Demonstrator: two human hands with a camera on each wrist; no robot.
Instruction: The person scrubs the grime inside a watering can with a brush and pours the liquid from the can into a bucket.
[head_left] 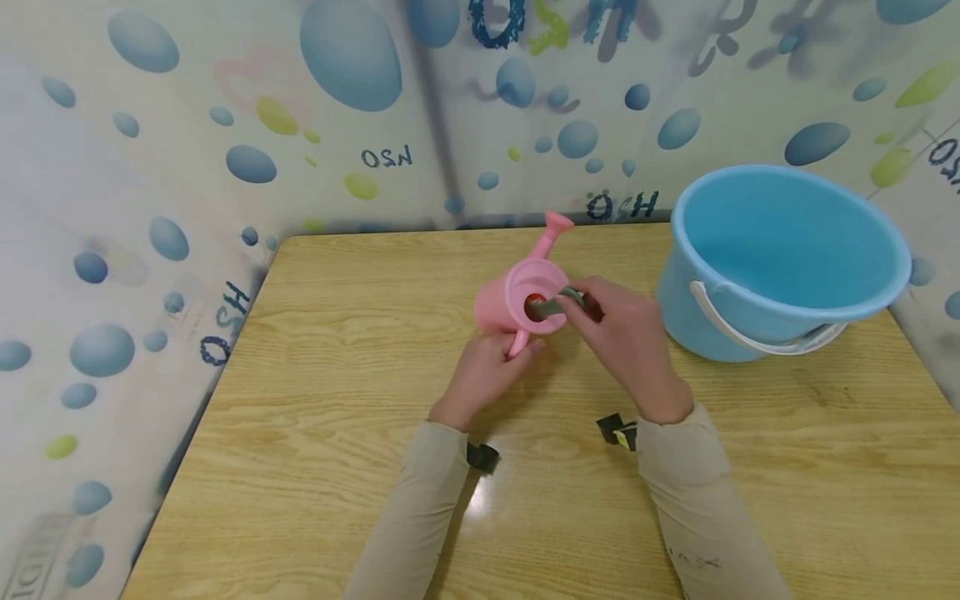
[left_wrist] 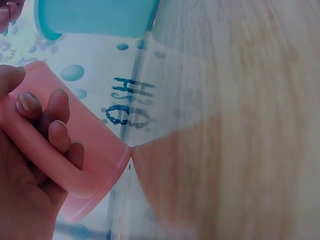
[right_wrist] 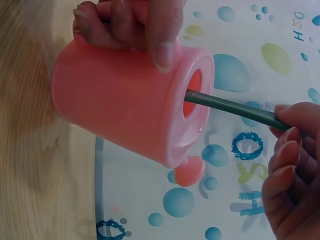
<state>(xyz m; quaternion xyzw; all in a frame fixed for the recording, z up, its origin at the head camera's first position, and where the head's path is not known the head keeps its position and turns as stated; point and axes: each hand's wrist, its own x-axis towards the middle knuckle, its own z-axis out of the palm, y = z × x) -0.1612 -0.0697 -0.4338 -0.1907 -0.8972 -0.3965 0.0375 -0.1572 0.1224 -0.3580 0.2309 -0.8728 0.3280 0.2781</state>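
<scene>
Head view: pink watering can [head_left: 491, 307] tilted, base edge seemingly touching table [head_left: 337, 350]. Left hand [head_left: 486, 375] fingers curled round handle [left_wrist: 42, 151]; right hand [head_left: 630, 337] pinches green stick [right_wrist: 237, 110], far end inside can. Risk: sideways stick pressure could twist can; slack left grip could let it tip.

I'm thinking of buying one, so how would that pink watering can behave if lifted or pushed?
The pink watering can is probably light, since it looks plastic. It's likely stiff: its walls keep their shape in the left hand. Its round body could roll if laid down, though the handle might stop it.
</scene>
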